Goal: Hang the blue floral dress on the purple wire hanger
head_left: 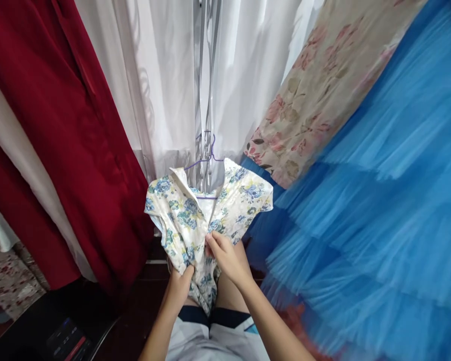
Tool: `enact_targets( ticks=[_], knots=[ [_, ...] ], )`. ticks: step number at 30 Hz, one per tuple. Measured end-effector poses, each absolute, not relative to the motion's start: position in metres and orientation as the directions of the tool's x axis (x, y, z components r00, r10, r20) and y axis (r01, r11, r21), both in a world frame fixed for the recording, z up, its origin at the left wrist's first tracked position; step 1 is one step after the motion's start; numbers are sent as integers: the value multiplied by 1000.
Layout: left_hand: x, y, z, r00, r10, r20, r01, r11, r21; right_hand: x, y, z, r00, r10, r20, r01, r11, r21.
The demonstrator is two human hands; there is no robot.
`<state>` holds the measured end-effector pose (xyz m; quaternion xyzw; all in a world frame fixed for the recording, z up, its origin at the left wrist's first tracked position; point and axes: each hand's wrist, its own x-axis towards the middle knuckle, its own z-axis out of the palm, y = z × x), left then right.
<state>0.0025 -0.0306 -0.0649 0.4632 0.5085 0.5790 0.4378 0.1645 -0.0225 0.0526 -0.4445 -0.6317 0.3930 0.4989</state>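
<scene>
A white dress (184,210) with blue and yellow flowers hangs on a thin purple hanger (213,150) in front of me. Its neckline is open in a deep V. My right hand (223,253) pinches the front opening at the bottom of that V. Lower down on the left side, my left hand (182,283) grips the dress at the waist, thumb on top and fingers hidden behind the cloth. The lower part of the garment falls between my legs.
Red cloth (97,150) hangs at the left, white curtains (244,75) behind. On the right hang a floral fabric (289,115) and a tiered blue tulle skirt (361,215). Silvery ribbons (206,65) dangle behind the hanger. A black object (30,331) stands at the lower left.
</scene>
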Motion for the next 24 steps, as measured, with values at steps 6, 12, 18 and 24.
enact_targets(
  ticks=[6,12,18,24],
  knots=[
    [7,-50,-32,-402,768,499,382,-355,854,163,-39,41,-1,991,131,-168,129,-977],
    [36,-32,-13,188,839,510,417,-538,732,163,-50,41,-144,987,73,-193,44,-980],
    [51,-31,14,449,835,319,662,-550,509,192,-16,70,-94,995,20,-150,6,-989],
    [67,-42,39,550,835,26,814,-543,207,200,67,155,-50,991,123,-286,104,-953]
  ],
)
